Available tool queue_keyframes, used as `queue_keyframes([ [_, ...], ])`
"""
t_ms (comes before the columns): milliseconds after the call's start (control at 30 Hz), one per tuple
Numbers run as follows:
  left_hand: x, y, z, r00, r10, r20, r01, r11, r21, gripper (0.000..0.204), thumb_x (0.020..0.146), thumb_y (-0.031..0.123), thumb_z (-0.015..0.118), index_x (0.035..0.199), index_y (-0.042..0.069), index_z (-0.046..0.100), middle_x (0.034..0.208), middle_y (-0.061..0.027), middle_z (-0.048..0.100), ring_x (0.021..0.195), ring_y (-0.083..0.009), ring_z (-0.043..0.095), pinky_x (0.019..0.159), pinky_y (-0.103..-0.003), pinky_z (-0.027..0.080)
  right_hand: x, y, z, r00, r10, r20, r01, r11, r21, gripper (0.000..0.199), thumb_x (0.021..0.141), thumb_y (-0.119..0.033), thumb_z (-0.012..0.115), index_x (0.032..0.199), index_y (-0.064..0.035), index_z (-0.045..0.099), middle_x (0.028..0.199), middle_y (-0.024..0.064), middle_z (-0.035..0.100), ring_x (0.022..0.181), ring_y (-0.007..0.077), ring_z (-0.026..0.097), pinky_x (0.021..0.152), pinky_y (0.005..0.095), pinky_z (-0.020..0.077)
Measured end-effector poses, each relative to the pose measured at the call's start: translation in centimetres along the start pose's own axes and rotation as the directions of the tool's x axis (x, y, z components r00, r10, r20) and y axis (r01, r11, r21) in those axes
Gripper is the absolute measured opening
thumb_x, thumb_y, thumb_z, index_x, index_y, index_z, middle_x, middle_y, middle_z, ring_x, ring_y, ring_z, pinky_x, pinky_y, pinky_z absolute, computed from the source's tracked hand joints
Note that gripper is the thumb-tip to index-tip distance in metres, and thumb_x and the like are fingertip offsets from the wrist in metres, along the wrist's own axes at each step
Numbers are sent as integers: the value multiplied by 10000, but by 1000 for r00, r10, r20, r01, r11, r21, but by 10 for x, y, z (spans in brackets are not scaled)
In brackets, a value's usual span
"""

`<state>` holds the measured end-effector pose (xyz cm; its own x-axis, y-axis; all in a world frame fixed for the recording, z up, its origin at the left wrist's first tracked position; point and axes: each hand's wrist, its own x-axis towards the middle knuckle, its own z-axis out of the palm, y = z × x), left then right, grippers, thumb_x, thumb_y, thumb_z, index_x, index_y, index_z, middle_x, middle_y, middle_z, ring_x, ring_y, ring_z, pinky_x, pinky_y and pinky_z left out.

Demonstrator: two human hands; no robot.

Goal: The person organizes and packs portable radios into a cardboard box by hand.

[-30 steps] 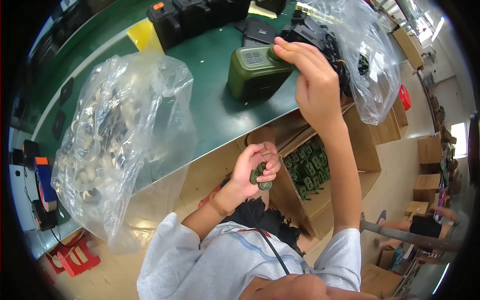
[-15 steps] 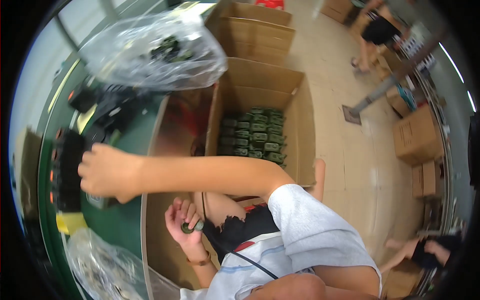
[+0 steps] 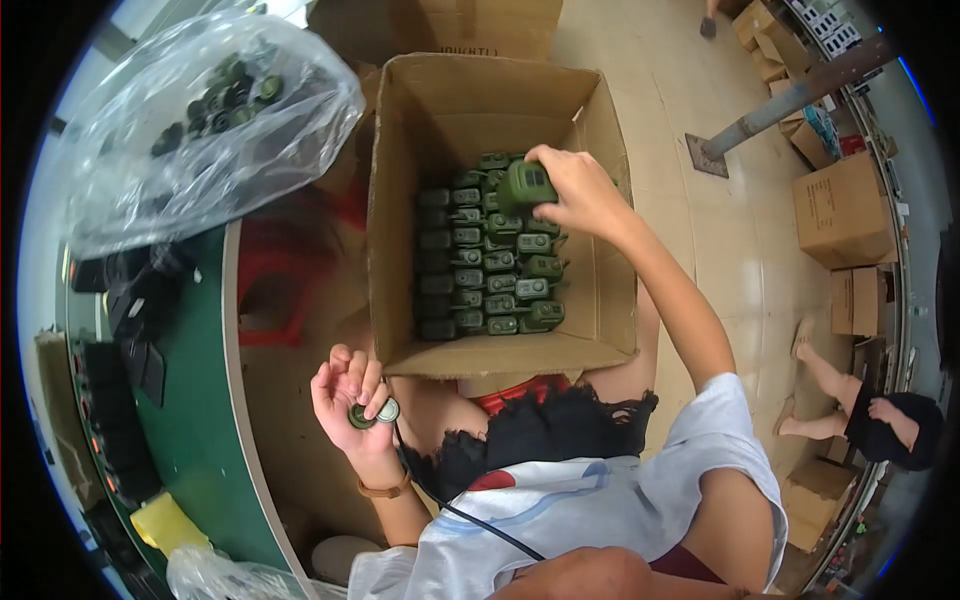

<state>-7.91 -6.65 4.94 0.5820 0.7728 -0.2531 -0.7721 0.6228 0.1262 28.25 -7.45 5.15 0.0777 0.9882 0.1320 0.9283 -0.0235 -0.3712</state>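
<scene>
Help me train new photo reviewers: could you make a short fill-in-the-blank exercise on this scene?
1. The right hand holds a green device over an open box made of ____.
2. The small parts in the left hand have a ____ outline.
3. A brown band circles the person's ____ wrist.
4. The worktable has a top coloured ____.

Missing words: cardboard; round; left; green.
</scene>
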Motion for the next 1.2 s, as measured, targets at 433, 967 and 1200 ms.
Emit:
queue_keyframes([
  [433,103,-27,8,972,-159,-175,163,987,8,220,927,241,382,931,28,438,600,-44,365,520,-124,353,376,-212,314,1,109,241,884,277,376,-293,956,-16,584,515,-263,802,969,-52,501,930,149,590,877,333,591,741,445,485],
  [967,128,-27,-16,945,-293,-146,319,922,218,283,951,259,356,1053,20,468,615,-48,385,507,-131,370,359,-233,341,-50,120,357,976,215,33,-189,914,-359,387,742,-142,577,1122,-81,529,996,93,493,985,238,454,827,353,349],
  [1200,126,-43,-3,948,-288,-137,308,940,149,287,948,240,354,1058,2,472,644,-50,388,548,-136,379,399,-253,361,-37,117,330,968,227,108,-174,914,-365,347,767,-172,533,1112,-134,508,1037,63,486,1015,202,441,817,330,348],
])
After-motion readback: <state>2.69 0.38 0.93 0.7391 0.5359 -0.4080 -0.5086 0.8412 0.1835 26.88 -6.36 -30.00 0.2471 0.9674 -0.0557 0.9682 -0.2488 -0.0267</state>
